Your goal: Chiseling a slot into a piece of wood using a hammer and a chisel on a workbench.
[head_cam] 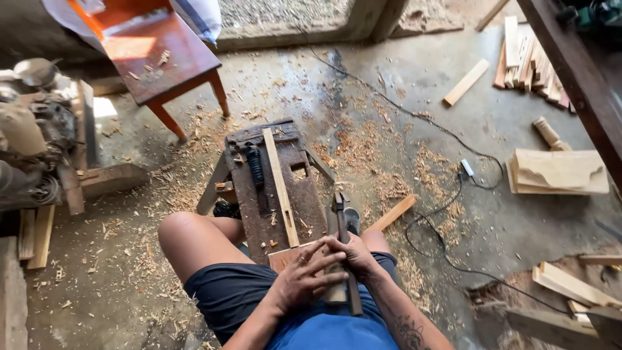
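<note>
I sit astride a low, rusty dark workbench [259,194] on the floor. A long pale wood strip [280,185] lies lengthwise on it, beside a dark clamp-like tool [254,165]. My left hand [304,279] and my right hand [353,256] are closed together around a short pale wood block [285,257] held over my lap. A hammer [345,253] with a dark head and a brown handle runs through my grip, head pointing away from me.
Wood shavings cover the concrete floor [389,116]. A red wooden table [159,58] stands at the back left, a machine [39,136] at the left. A black cable [440,220] runs on the right, near carved wood pieces [557,172] and stacked offcuts [528,61].
</note>
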